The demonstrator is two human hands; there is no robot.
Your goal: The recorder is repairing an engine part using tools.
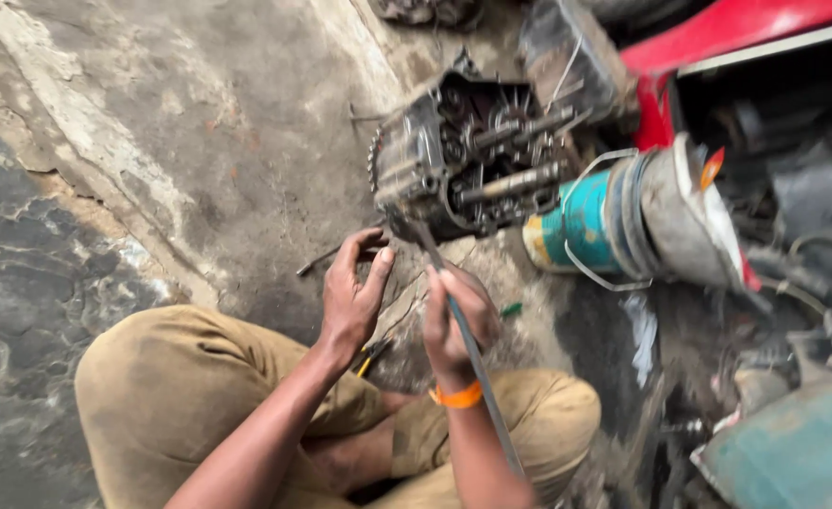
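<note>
nearest us, our knees in tan trousers [180, 386] are folded up on the cracked concrete floor [152, 141]. just past them our right hand [455, 316], with an orange band [460, 396] at the wrist, is closed round a long dark metal rod [472, 353] that runs from beside our forearm up to the lower edge of the greasy, opened engine case [463, 160]. our left hand [354, 292] hovers with fingers spread and curled, holding nothing that we can make out, just short of the case's bottom corner.

we judge we are prying or probing at the case's lower rim; the next move seems to call for the left hand steadying the case while the rod tip seats firmly.

beyond, exposed gears and shafts show inside the case, a teal-and-grey cylinder [614, 221] lies just beside it, and a red panel [717, 38] is farther back.
</note>
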